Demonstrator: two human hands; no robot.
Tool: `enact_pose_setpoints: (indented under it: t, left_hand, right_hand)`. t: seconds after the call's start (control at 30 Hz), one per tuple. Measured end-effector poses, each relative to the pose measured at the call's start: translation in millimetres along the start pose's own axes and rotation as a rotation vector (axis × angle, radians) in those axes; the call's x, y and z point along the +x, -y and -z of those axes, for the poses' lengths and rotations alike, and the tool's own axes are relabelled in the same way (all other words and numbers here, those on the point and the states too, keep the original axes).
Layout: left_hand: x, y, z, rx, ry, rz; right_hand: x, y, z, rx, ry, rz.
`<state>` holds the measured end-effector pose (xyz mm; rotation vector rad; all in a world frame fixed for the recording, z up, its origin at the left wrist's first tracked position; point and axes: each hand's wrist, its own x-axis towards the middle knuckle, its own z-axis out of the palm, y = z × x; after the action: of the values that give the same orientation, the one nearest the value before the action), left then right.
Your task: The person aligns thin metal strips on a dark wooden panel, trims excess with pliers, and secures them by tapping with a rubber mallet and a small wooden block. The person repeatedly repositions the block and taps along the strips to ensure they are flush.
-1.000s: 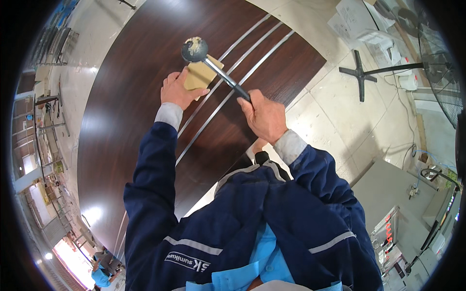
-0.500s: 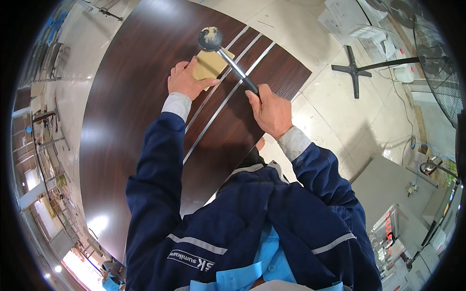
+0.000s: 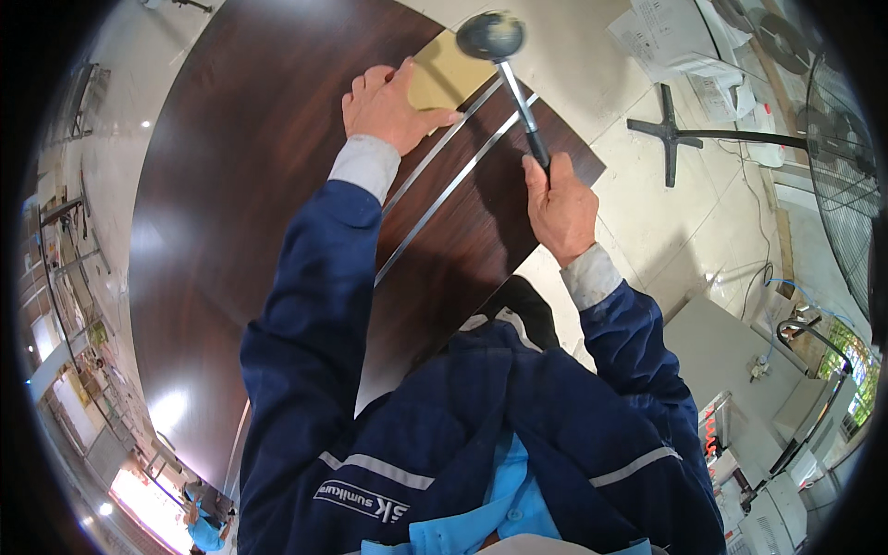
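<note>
the wooden block [image 3: 446,74], pale yellow and flat, lies at the far edge of the dark panel [image 3: 240,185], directly under and beside the left hand [image 3: 388,106]. the fingers [image 3: 370,83] of that hand lie flat and close together on the block's near edge, with the thumb stretched along its right side. the mallet [image 3: 504,65] stands raised above and to the right of the block: its round dark head [image 3: 490,35] hangs clear of the block, apart from it, and its metal shaft slopes down to the right hand [image 3: 560,208]

the dark panel is a large glossy brown board lying on a pale tiled floor [image 3: 647,185]. two thin metal strips [image 3: 444,176] run side by side down its face, from near the block toward the person. beyond the panel's right corner, a black cross-shaped stand base [image 3: 671,129] and loose papers [image 3: 675,42] lie on the floor

the right hand's fingers are wrapped tight round the mallet's black grip, closed in a fist
</note>
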<state>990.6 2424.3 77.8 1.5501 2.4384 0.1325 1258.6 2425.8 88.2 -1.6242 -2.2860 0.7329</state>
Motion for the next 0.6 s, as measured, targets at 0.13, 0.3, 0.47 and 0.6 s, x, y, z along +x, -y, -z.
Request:
enact_pose_setpoints:
  t: [0.13,0.3,0.47,0.6]
  left_hand:
    - [9,-5,-4,-0.005,-0.008,0.013]
    - [7,4,-23,-0.086,-0.235,0.041]
    - [-84,2,-41,-0.149,-0.463,-0.219]
    - [-160,-16,-55,-0.065,-0.083,-0.121]
  right_hand:
    - [13,-7,9,-0.031,0.094,-0.015]
    - [14,-37,33,0.3,-0.014,-0.035]
    - [-5,-90,62,0.31,-0.003,-0.101]
    - [-19,-120,71,0.31,0.046,-0.121]
